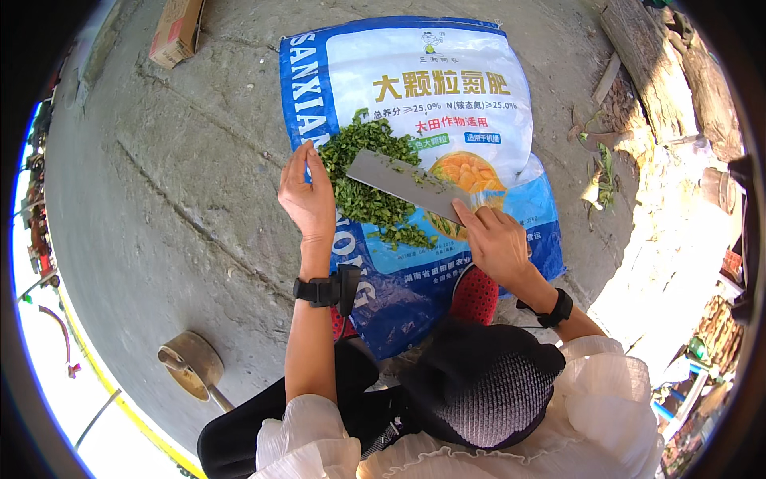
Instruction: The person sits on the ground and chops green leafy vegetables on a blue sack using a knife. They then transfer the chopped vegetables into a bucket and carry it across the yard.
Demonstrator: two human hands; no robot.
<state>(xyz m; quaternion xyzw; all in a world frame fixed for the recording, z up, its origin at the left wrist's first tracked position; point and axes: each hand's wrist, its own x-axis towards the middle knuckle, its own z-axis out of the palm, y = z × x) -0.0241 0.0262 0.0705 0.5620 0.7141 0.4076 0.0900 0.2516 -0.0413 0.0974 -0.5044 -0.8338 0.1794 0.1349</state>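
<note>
My right hand (497, 242) grips the handle of a Chinese cleaver (407, 185). Its broad steel blade slants up to the left across a heap of chopped leafy greens (365, 203), with green bits stuck to the metal. At the heap's left edge is my left hand (305, 194), raised, its fingers bunched against the thumb; I see nothing held between them. The greens lie on a flattened blue and white woven fertilizer sack (508, 126) printed with large writing, which is spread on the concrete floor.
A metal pot or ladle (197, 362) with a long handle stands on the floor (179, 239) at lower left. A cardboard box (175, 33) is at upper left. Logs (649, 72) and scattered green leaves (605, 179) lie to the right. Red dotted shoes (476, 293) touch the sack's near edge.
</note>
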